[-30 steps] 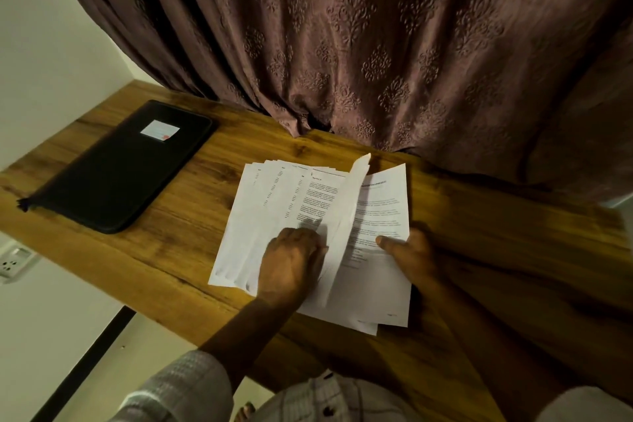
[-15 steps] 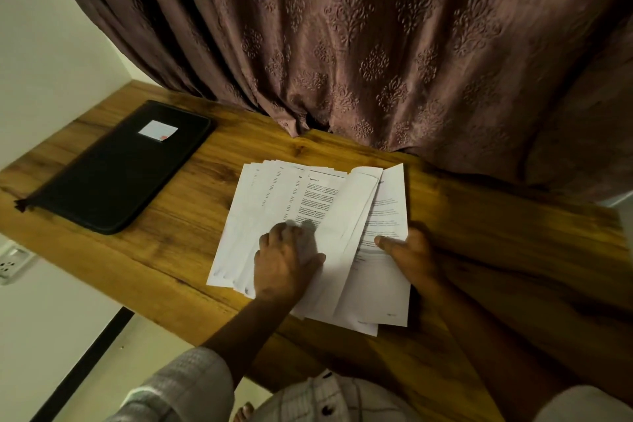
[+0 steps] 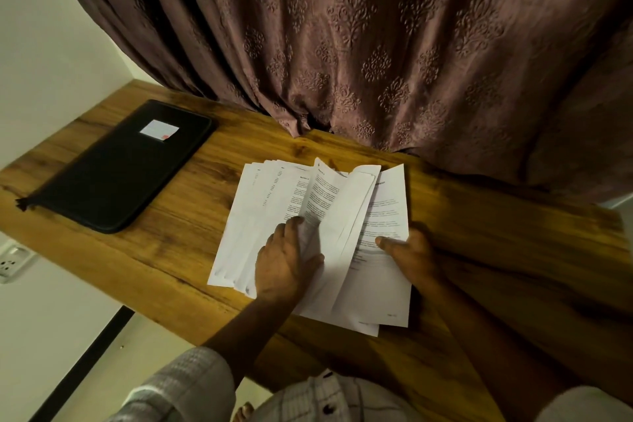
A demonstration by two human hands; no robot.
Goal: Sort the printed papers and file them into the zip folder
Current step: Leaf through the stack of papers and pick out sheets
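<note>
Several printed white papers (image 3: 270,195) lie fanned out on the wooden table (image 3: 191,216), near its front edge. My left hand (image 3: 286,262) pinches the lower edge of a few sheets and lifts them, so they arch up over the middle of the pile. At the pile's right side my right hand (image 3: 409,255) holds the right-hand sheets (image 3: 390,216), its thumb pressed on the top page. The black zip folder (image 3: 120,164) lies closed and flat at the table's left end, with a white label on its cover. Neither hand touches it.
A brown patterned curtain (image 3: 342,44) hangs along the table's back edge. A white wall (image 3: 41,44) stands at the left, with a power socket (image 3: 10,262) below the table's left end. Bare wood shows to the right of the papers.
The sheet that my left hand held up on edge has come down leftward. My left hand now lifts a further few sheets from the right-hand pile. My right hand has stayed in place.
</note>
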